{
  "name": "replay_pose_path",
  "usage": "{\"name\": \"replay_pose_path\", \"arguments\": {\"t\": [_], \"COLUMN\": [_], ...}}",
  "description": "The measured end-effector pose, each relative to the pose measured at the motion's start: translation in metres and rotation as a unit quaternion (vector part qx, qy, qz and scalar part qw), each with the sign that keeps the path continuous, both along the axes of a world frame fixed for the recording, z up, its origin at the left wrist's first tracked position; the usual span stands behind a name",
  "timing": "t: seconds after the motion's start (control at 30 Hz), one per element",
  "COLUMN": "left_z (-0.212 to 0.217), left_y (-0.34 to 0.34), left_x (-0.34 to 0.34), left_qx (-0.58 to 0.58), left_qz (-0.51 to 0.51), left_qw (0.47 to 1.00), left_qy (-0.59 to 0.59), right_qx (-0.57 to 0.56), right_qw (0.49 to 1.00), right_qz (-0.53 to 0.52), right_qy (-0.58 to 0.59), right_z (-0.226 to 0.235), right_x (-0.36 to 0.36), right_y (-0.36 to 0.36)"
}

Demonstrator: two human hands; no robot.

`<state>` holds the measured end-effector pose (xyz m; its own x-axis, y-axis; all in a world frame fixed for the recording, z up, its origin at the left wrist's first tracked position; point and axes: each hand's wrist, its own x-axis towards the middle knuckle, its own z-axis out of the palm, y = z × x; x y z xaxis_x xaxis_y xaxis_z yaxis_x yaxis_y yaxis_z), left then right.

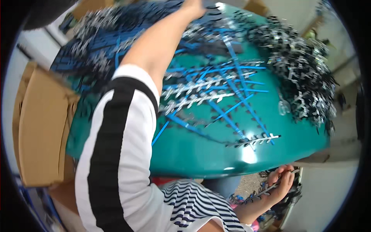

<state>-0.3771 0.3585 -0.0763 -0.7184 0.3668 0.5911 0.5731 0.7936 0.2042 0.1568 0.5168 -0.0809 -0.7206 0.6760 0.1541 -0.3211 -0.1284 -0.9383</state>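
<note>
Glossy teal table, smooth and rounded at the near edge, with bright reflections on the surface. Spread over the middle of the table, thin blue plastic strips, straight and flat, crossing one another in many directions; too many and too blurred for a sure count. Among the strips, long silver sprigs with small toothed side pieces, like fish bones, metallic and shiny; at least three together at the centre of the table and one single sprig lying alone near the front edge. At the far right part of the table, one big heap of dark and silver small parts, tangled and spiky. At the far left part, another heap of the same kind mixed with blue pieces. Left of the table, one brown cardboard box, matte, plain. Left hand stretched to the far edge of the table, sleeve with black and white stripes; fingers cut off by the picture border, so impossible to tell whether closed or loose. Right hand below the front edge of the table, off the surface, fingers curled around one thin silver sprig of the same toothed shape.
</note>
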Motion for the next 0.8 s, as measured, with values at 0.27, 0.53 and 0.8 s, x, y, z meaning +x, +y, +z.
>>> {"name": "replay_pose_path", "arguments": {"t": [0.27, 0.53, 0.8], "left_z": [0.088, 0.010, -0.037], "left_y": [-0.190, -0.327, -0.361], "left_x": [0.163, 0.302, 0.379], "left_qx": [-0.146, 0.099, 0.031], "left_qz": [-0.109, 0.015, 0.176], "left_qw": [0.968, 0.992, 0.984], "left_qy": [-0.174, -0.079, 0.005], "right_qx": [0.002, 0.013, 0.063], "right_qw": [0.998, 0.989, 0.984], "right_qz": [0.059, 0.139, 0.163], "right_qy": [0.023, 0.039, 0.019], "right_z": [0.011, 0.027, 0.043], "right_x": [-0.003, 0.001, 0.005], "right_y": [-0.016, -0.064, -0.095]}}
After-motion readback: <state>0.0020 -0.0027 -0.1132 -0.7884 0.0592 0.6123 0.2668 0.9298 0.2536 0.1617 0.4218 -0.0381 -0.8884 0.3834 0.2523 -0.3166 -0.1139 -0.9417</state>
